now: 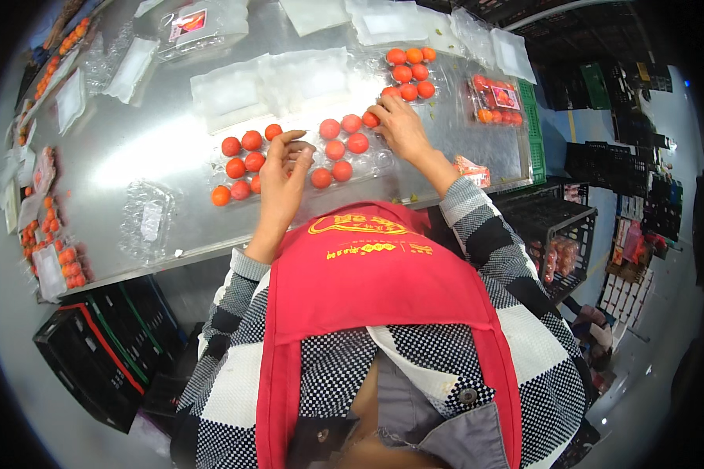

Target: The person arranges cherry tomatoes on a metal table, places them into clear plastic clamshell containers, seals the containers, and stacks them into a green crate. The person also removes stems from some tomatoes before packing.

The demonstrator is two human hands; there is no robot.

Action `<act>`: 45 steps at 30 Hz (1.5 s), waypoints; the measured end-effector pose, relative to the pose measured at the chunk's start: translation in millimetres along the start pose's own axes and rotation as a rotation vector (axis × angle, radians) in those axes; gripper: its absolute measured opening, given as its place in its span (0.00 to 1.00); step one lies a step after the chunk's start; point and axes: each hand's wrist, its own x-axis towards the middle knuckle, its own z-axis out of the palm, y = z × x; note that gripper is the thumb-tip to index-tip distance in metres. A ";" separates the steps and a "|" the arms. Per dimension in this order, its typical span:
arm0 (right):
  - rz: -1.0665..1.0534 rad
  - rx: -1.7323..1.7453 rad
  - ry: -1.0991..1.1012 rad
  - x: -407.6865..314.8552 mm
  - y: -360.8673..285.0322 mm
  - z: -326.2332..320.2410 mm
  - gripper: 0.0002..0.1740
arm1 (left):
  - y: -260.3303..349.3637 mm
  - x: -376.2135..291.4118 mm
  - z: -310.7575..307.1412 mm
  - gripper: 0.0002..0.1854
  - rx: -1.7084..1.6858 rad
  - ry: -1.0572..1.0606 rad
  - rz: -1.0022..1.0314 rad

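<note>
My right hand (400,124) has its thumb and fingers around a red tomato (370,119) at the far right corner of a clear plastic tray (372,161). Several other tomatoes (335,149) sit in that tray, and some of its near right hollows hold none. My left hand (282,173) hovers at the right side of a second clear tray with tomatoes (235,168), fingers bent and apart, nothing seen in it. It hides part of that tray's right column. Beyond my right hand lies a third tray with rows of tomatoes (402,74).
The metal table (111,234) also bears white pads (308,73), an unfilled clear tray (149,217) and a labelled pack of tomatoes (497,101). More tomatoes (70,267) line the left edge. Black crates (102,346) stand below left; another crate (563,252) stands right.
</note>
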 end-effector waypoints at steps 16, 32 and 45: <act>-0.072 0.144 0.072 2.1 16.9 3.0 0.20 | 16.9 -20.4 4.3 0.15 -0.020 -0.022 -0.036; -0.073 0.723 0.263 -23.8 -134.5 -63.3 0.26 | 36.7 -17.0 23.6 0.27 -0.142 -0.225 -0.145; 0.281 1.368 0.043 -35.1 -134.9 -54.7 0.17 | 37.0 -21.2 23.4 0.18 -0.079 -0.114 0.074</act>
